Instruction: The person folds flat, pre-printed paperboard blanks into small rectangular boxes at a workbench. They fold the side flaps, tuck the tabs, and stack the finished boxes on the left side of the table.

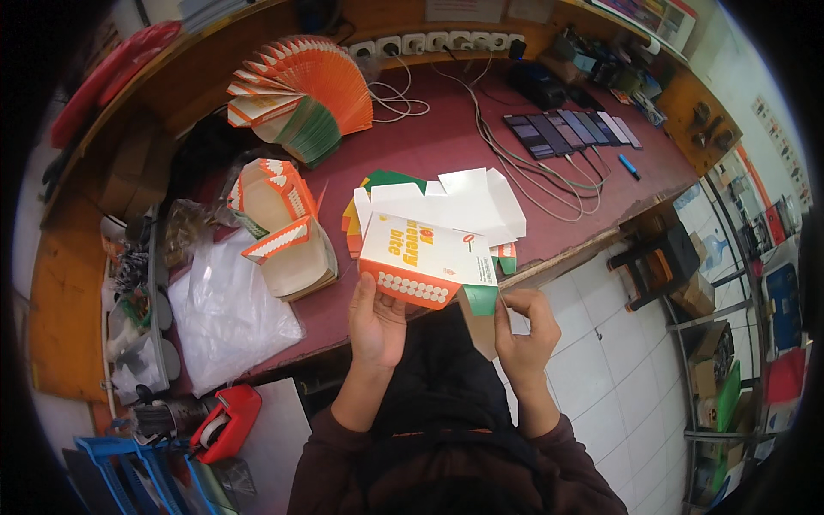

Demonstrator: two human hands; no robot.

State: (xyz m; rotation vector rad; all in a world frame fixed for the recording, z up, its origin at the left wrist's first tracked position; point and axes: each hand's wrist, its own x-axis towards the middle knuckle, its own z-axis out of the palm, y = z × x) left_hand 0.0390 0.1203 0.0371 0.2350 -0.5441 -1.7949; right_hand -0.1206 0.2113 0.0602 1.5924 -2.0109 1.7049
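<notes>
L hand [376, 322] & R hand [524, 330] raised, fingers gripping.

Our two bare hands and dark-sleeved arms, seen from above

We wear a dark maroon-brown long-sleeved top, its sleeves pushed back to about mid-forearm, so our wrists and lower forearms are uncovered. Our left hand [376, 322] and right hand [525, 330] are without gloves, and we see no rings or watch on them. A black cloth hangs down our front between the arms, over the top.
</notes>
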